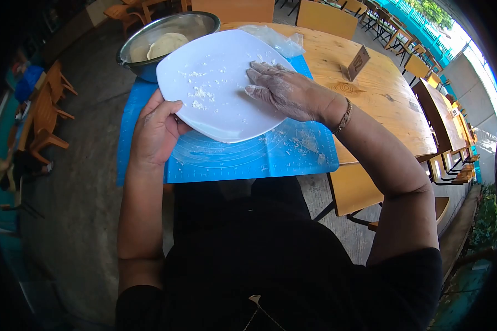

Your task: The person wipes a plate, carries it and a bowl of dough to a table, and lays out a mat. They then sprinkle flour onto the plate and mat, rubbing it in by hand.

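Observation:
A white squarish plate (221,110) with scattered flour and small crumbs on it is held up over a blue silicone mat (215,160). My left hand (159,127) grips its near left edge, thumb on top and fingers beneath. Flour coats my right hand (284,91), which lies on the right side of the plate with its fingers stretched out flat. Behind the plate stands a metal bowl (132,47) with a pale round of dough (167,45) inside. Smears of flour mark the mat's right part.
The mat lies on a wooden table (386,110) and overhangs its front edge. A clear plastic bag (273,39) sits behind the plate, and a small number stand (357,64) is at right. Wooden chairs (353,193) and orange plastic chairs (49,116) stand around.

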The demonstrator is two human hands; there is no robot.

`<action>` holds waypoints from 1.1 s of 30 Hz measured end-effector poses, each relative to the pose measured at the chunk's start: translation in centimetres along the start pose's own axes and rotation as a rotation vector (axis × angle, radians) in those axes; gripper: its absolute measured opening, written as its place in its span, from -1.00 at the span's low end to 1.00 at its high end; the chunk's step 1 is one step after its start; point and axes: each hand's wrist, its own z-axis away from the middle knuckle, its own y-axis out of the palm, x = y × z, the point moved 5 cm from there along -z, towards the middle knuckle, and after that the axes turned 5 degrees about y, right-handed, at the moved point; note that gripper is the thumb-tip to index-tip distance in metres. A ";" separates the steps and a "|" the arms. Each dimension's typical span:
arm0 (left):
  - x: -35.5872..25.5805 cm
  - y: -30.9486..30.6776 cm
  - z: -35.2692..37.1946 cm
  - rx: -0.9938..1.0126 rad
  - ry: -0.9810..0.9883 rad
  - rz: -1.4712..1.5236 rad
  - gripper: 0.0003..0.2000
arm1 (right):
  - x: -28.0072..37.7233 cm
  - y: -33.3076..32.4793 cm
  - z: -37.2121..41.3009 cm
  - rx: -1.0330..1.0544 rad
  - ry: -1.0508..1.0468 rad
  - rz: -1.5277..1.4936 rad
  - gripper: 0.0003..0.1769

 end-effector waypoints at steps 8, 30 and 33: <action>0.3 2.3 0.7 0.081 0.026 -0.029 -0.56 | -0.2 0.0 1.0 -0.278 0.073 0.128 -0.28; 2.1 7.1 -1.4 0.298 -0.055 0.019 -0.64 | 1.5 -3.3 1.0 -0.215 -0.312 0.099 -0.47; 2.6 7.4 -2.2 0.339 -0.082 0.083 -0.68 | 4.3 -4.3 2.2 -0.352 -0.599 0.190 -0.67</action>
